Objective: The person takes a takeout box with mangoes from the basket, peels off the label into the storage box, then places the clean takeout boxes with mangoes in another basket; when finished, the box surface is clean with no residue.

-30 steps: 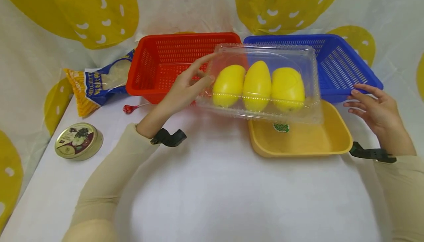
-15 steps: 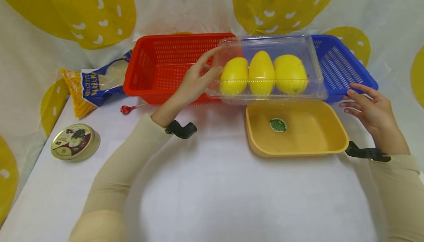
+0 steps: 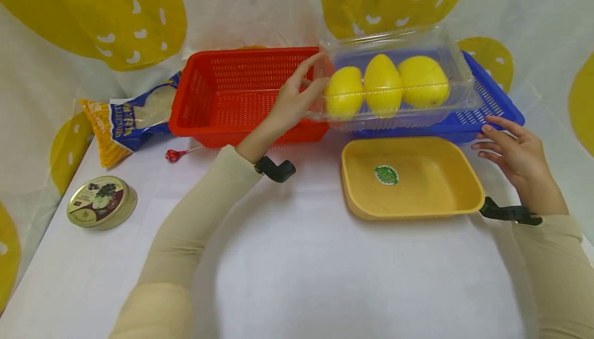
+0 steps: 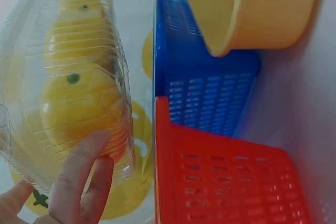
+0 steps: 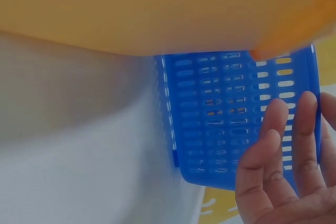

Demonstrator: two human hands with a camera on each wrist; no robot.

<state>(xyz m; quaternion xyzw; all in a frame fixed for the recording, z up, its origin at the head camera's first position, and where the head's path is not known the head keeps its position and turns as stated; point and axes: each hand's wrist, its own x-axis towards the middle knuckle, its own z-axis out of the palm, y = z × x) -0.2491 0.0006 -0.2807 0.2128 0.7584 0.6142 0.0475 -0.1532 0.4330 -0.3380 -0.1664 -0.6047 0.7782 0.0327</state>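
My left hand (image 3: 292,97) grips the left end of a clear plastic clamshell box (image 3: 464,91). Inside it are three smooth yellow mango-like fruits (image 3: 382,84); green stem spots show on them in the left wrist view. The box is over the blue basket (image 3: 503,104), raised and slightly tilted. My right hand (image 3: 517,156) holds the basket's near right corner by the rim; in the right wrist view its fingers (image 5: 275,114) lie along the outside of the slotted wall. Much of the basket's inside is seen only through the box.
A red basket (image 3: 181,115) stands left of the blue one. In front of the blue basket sits a yellow tub (image 3: 417,215). To the left are a pasta bag (image 3: 125,122), a red lollipop (image 3: 174,155) and a round tin (image 3: 102,202).
The left hand has carried the clamshell box away from me and to the right, from above the yellow tub's back to over the blue basket. My right hand keeps its place at the basket corner.
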